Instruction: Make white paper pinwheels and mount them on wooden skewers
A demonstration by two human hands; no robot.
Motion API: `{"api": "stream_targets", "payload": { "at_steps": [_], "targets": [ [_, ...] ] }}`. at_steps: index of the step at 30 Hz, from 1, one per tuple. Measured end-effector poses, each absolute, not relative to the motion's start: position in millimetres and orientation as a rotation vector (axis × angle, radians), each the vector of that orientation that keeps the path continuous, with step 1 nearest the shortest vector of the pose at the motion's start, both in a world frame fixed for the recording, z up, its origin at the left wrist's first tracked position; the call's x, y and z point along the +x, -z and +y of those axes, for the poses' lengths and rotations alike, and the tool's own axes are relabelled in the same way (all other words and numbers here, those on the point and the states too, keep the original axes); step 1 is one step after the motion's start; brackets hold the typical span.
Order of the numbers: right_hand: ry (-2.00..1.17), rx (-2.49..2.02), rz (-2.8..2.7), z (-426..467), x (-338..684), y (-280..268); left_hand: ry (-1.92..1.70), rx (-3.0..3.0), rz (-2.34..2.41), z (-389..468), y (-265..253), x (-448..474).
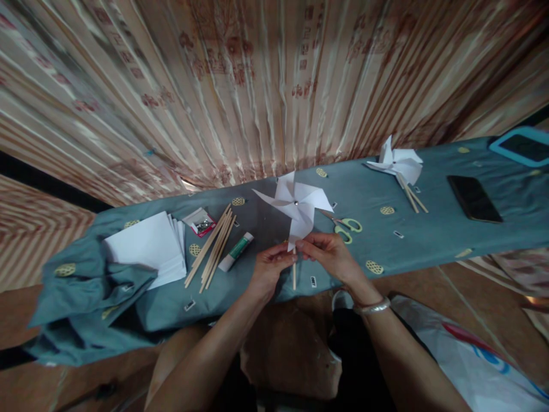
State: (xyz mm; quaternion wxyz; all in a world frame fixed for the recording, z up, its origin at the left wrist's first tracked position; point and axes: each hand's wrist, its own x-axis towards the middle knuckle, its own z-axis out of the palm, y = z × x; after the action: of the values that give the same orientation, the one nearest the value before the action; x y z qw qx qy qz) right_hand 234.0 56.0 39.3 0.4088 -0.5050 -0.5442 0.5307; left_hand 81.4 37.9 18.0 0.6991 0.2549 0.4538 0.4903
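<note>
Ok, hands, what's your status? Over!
Left hand, right hand: both holding white paper pinwheel. Blades pinned at centre. Green-handled scissors close by right hand.

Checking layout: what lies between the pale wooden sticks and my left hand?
A green-and-white tube lies beside the left hand, in the head view.

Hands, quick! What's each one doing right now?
Left hand: closed, holding the pinwheel by its stick.
Right hand: closed, holding the same pinwheel.

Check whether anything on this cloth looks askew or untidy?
The cloth's left end looks odd: it is bunched up, its folds covering a corner of the white paper stack, while elsewhere it lies mostly flat.
</note>
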Motion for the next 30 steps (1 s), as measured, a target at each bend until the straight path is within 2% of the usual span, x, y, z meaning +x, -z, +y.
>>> {"api": "stream_targets", "payload": {
  "at_steps": [4, 10, 30],
  "targets": [
    [-1.199, -1.309, -1.291, 60.7, 261.2, -48.3, -1.082, 0.552, 1.038, 38.0, -18.5, 80.1],
    [-0.773, -1.329, -0.909, 74.0, 290.5, -48.3, -1.034, 0.562, 1.016, 34.1, -18.6, 79.3],
    [-0.977, -1.328, -0.845, 73.2, 277.8, -44.4, -1.075, 0.554, 1.01, 36.3, -17.2, 81.2]
  ]
}}
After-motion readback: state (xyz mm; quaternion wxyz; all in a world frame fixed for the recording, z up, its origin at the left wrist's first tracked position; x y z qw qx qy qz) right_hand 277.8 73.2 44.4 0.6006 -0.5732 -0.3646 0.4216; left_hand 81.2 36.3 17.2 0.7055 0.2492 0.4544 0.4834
